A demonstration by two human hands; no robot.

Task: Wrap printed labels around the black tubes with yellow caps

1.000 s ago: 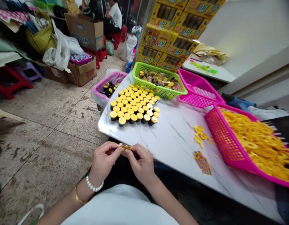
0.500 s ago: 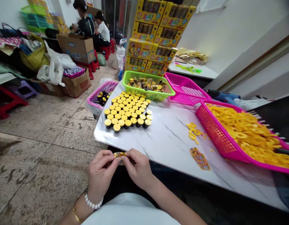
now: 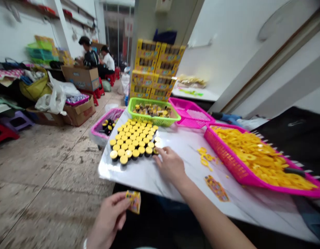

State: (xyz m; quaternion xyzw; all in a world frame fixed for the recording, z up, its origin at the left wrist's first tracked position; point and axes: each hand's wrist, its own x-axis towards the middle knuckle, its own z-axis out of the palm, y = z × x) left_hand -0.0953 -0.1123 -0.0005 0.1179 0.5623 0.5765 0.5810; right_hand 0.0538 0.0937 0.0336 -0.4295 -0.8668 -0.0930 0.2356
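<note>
My left hand [image 3: 109, 218] is closed on a small yellow printed sticker [image 3: 134, 201], held low in front of the table's near edge. My right hand [image 3: 170, 164] reaches over the white marble table [image 3: 180, 173] to the near right corner of a block of several small black jars with yellow lids [image 3: 132, 140]. Its fingertips touch the nearest jar [image 3: 155, 150]; whether they grip it is unclear. A short stack of the same stickers [image 3: 217, 188] lies on the table to the right of that arm.
A pink basket of yellow rings [image 3: 255, 159] sits at the right, with loose rings [image 3: 205, 157] beside it. A green basket [image 3: 153, 112] and an empty pink basket [image 3: 191, 112] stand behind the jars. Yellow cartons [image 3: 154, 74] are stacked beyond. Two people sit far back left.
My hands have parted: the right one left the sticker and reached forward to the jars, while the left keeps the sticker. The camera tilted upward.
</note>
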